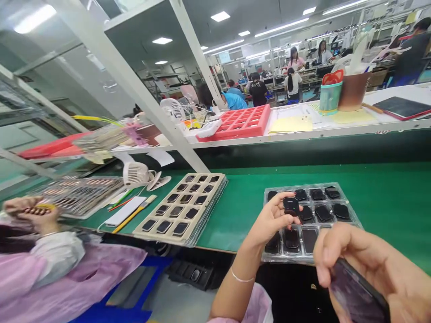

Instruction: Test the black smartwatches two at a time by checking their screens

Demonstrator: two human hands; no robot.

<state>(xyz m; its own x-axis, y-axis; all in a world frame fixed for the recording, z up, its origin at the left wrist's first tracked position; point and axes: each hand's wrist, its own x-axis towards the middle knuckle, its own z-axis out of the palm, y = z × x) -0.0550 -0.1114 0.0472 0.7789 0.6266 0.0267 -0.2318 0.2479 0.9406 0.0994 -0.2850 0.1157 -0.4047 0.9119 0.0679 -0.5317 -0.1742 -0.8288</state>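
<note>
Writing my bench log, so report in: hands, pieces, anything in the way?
Left hand holding small black piece over clear tray. Right hand gripping dark flat device. Right hand blocks view of tray's near-right corner.

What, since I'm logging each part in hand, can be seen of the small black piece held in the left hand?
The black piece is roughly square with rounded corners. Its dark face looks smooth, like glass or plastic, and bears a pale mark too small to read. It is held up with that face toward the camera, in the left hand, whose fingers grip it around the edges. In the picture it overlaps the clear tray, seemingly held above it. Its back is hidden.
</note>
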